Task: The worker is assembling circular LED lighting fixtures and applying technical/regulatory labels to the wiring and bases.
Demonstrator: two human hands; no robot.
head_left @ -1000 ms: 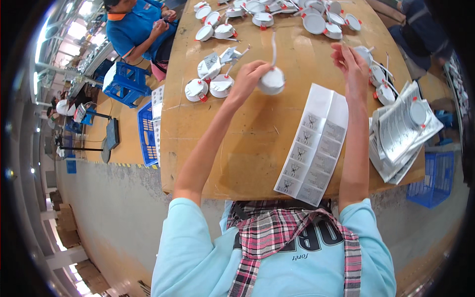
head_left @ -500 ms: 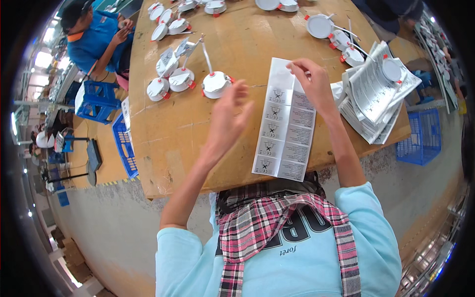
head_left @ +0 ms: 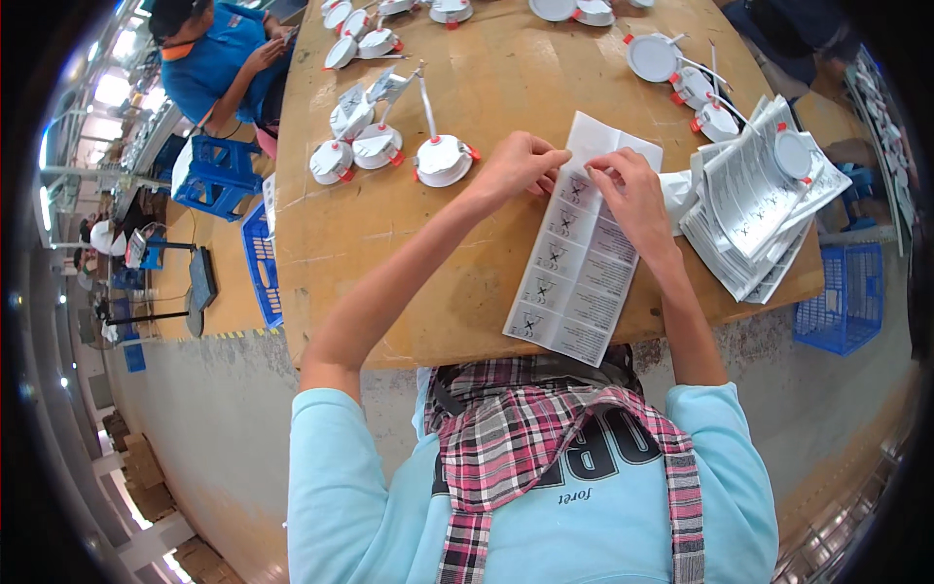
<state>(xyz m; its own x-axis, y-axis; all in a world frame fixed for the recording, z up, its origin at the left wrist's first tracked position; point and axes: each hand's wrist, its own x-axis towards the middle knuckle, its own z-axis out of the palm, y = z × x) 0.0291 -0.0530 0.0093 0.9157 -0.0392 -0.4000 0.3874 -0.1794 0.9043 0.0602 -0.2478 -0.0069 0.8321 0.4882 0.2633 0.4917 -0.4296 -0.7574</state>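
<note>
A long white sheet of printed labels (head_left: 574, 282) lies in front of me, its near end at the table's front edge. Its top part is blank, with printed rows below. My left hand (head_left: 525, 170) is closed in a pinch at the sheet's upper left edge. Over the upper part of the sheet, my right hand (head_left: 630, 195) has thumb and fingers pressed together. Whatever is between either hand's fingertips is too small to make out. Left of my left hand stands a round white downlight (head_left: 444, 162) with red clips and an upright cable.
More downlights (head_left: 377, 146) cluster at the left, others (head_left: 654, 58) at the far right. A stack of printed sheets (head_left: 749, 204) carries one downlight (head_left: 792, 154). Blue crates (head_left: 839, 297) flank the table (head_left: 418, 292). A person in blue (head_left: 229, 68) works at the far left.
My left hand has moved right to the sheet's edge and closed. My right hand has shifted slightly down over the sheet. The sheet has tilted a little, and the whole view has shifted.
</note>
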